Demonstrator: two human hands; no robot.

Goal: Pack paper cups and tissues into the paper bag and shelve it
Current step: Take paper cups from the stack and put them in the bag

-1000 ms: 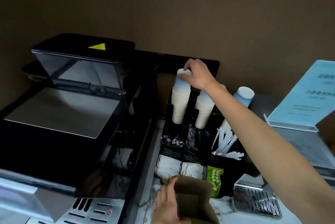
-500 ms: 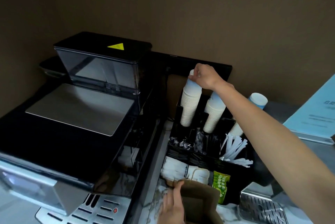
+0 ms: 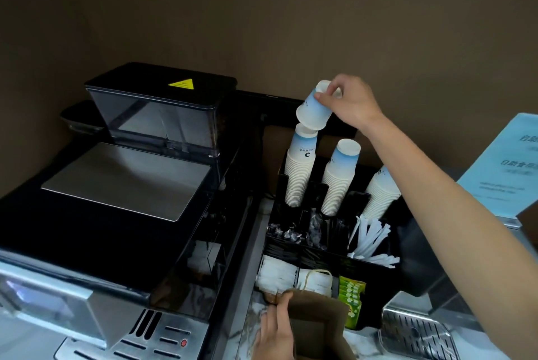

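Note:
My right hand [image 3: 350, 103] grips an upside-down blue-and-white paper cup [image 3: 313, 110] by its base, tilted and lifted just clear of the left cup stack [image 3: 300, 169]. Two more cup stacks, the middle one [image 3: 340, 177] and the right one [image 3: 381, 195], stand in the black organiser [image 3: 375, 275]. Low in the frame my left hand [image 3: 275, 330] holds the near-left edge of the open brown paper bag [image 3: 318, 322], whose handle loops up in front of white tissue packets [image 3: 278, 275].
A black and silver coffee machine [image 3: 125, 185] fills the left side. The organiser also holds white wrapped straws [image 3: 371, 239], dark sachets and green packets [image 3: 352, 298]. A metal drip tray [image 3: 416, 333] sits at the lower right, a blue sign [image 3: 506, 164] at the right.
My right hand has pulled the top cup off the left stack, raising and tilting it. The view shifted so everything sits further right. My left hand stays on the bag.

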